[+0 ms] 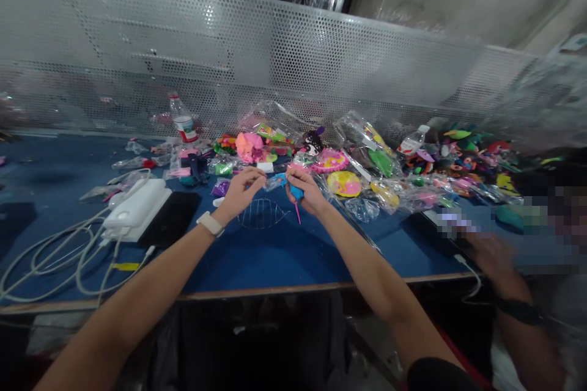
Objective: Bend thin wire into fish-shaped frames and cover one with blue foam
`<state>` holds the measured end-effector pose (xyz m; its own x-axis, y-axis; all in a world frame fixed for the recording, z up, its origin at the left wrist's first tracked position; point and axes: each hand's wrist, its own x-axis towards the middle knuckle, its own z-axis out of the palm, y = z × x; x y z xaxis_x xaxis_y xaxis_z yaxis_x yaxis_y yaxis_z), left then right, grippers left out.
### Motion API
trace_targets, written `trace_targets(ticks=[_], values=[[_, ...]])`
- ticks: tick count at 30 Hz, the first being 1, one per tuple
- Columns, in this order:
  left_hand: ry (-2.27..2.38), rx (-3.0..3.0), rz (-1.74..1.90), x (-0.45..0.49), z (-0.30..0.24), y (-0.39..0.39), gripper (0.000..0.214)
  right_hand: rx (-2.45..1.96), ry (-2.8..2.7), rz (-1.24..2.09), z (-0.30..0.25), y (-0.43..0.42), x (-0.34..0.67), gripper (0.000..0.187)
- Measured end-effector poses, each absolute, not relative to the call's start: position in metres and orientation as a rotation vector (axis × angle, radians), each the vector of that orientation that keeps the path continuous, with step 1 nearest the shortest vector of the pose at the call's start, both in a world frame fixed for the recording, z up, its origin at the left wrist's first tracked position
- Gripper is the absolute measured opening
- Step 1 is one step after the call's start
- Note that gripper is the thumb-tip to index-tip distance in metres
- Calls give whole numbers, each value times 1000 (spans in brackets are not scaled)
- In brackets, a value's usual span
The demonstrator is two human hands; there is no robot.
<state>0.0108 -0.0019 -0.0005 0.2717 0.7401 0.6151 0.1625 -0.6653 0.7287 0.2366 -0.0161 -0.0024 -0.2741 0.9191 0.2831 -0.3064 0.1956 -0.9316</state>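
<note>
Grasping the blue lump (296, 192) is the right hand (308, 189); left hand (243, 191), grip cannot be determined; wire frame (256, 214) lies bare, work apparently unfinished.

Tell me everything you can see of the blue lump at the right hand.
The blue lump is small, bright and irregular, perhaps soft modelling clay, though its material is uncertain. The right hand holds it in the fingers, which hide part of it, above the dark blue table. A thin pink stick slants down just beneath it; whether the two are joined I cannot tell. More blue and some clear plastic show towards the left hand.
</note>
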Motion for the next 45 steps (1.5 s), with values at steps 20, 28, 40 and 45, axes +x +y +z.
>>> trace_targets(ticks=[20, 28, 40, 45], values=[[867, 2098, 1163, 9, -2, 1, 25, -858, -1661, 1079, -8, -17, 235, 43], [864, 2059, 1166, 13, -7, -3, 20, -868, -1713, 837, -11, -19, 230, 30], [776, 1959, 1152, 11, -11, 1, 27, -897, -1754, 529, -5, -28, 225, 18], [762, 1941, 1152, 14, -15, -1, 28, -895, -1720, 583, -8, -26, 223, 17]])
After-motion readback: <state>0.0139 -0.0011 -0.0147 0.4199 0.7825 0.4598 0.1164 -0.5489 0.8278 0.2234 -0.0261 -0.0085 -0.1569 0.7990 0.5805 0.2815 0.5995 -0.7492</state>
